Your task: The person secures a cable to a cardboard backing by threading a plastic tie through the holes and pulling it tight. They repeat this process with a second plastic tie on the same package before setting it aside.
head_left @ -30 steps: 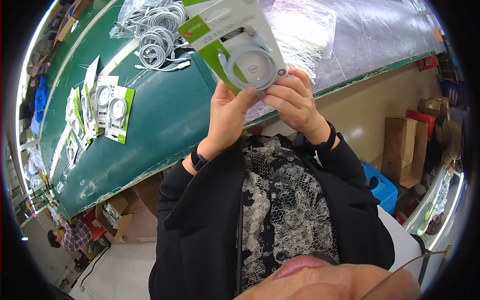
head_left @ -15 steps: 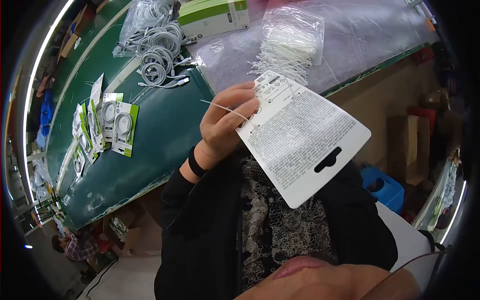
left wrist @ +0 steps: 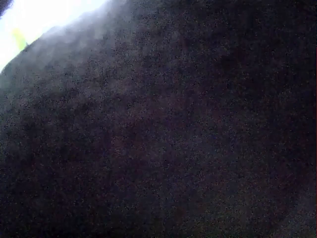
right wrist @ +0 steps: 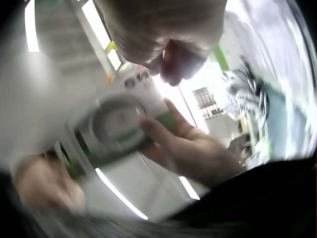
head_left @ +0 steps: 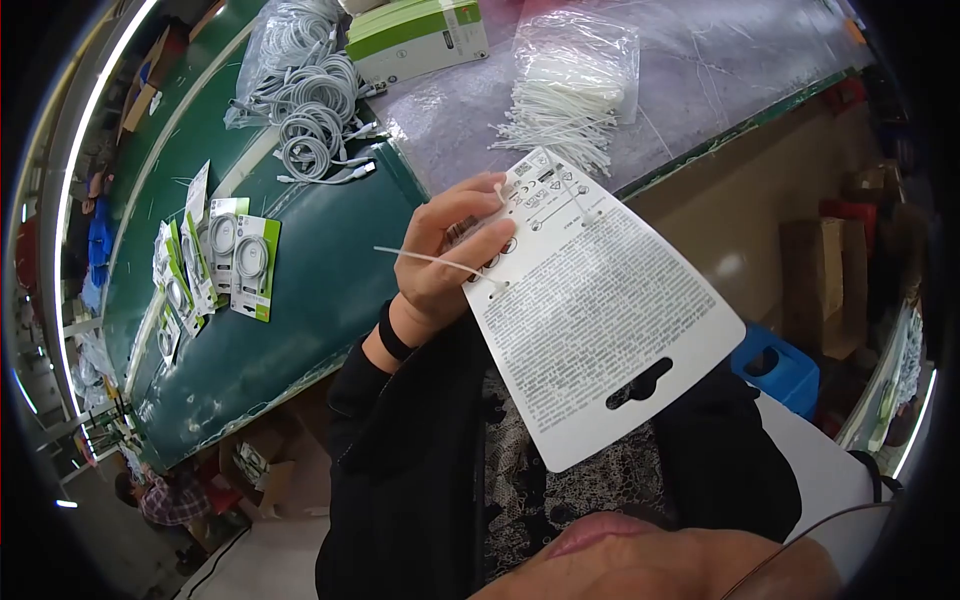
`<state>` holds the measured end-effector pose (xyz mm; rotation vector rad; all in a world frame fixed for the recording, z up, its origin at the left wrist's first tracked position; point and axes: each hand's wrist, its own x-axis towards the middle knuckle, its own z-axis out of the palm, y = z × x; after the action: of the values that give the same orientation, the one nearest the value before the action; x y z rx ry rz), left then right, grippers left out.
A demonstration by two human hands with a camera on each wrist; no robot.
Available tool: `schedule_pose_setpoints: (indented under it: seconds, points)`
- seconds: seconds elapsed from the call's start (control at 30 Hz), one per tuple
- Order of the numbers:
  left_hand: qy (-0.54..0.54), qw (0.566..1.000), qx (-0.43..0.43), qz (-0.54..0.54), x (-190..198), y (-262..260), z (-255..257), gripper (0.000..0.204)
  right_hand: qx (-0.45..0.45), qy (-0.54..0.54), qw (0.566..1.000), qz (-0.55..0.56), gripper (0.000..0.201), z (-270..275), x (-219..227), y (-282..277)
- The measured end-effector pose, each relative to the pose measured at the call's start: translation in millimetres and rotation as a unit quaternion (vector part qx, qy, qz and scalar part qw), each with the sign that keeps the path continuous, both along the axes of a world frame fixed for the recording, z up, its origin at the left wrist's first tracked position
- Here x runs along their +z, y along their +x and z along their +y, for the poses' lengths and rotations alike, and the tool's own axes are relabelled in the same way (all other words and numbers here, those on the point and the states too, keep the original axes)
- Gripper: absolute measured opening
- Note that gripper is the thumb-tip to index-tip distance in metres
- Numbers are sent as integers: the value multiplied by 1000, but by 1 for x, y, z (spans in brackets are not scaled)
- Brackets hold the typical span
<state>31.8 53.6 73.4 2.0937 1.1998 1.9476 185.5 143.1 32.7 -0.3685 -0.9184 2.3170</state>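
Observation:
My left hand [head_left: 440, 250] grips the lower end of a white retail card [head_left: 610, 310], its printed back toward the head camera. A thin white cable tie [head_left: 440, 262] pokes out of that back near the fingers, and another short tie [head_left: 588, 215] crosses it. The right wrist view, blurred, shows the coiled cable [right wrist: 116, 121] on the card's front, under the left thumb. My right hand [right wrist: 166, 34] is bent close to the card's end there; what its fingers hold, I cannot tell. In the head view the card hides that hand. Dark cloth fills most of the left wrist view.
Several packed cable cards [head_left: 253, 268] lie on the green table [head_left: 310, 270] at left. Behind are loose coiled cables [head_left: 315, 130], a stack of green-white cards [head_left: 420, 45] and a bag of white cable ties [head_left: 570, 95]. A blue stool [head_left: 775, 370] stands at right.
The card was held in both hands, cable side up; it has turned over to show its back. My right hand has gone behind it. Lately the card has tilted and shifted slightly down.

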Motion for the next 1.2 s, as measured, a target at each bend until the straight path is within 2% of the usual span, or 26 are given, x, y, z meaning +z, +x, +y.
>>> schedule_pose_setpoints:
  seconds: [0.3,0.6,1.2]
  points:
    - [-24,1000,1,7,-1,5,-5,33,-22,-7,999,23,10,4,-31,-6]
    - [-34,999,-24,6,6,6,-7,36,-35,-7,999,39,11,9,-47,-6]
    - [-4,994,-7,113,0,4,-3,31,-64,-31,995,76,13,-3,-72,0]
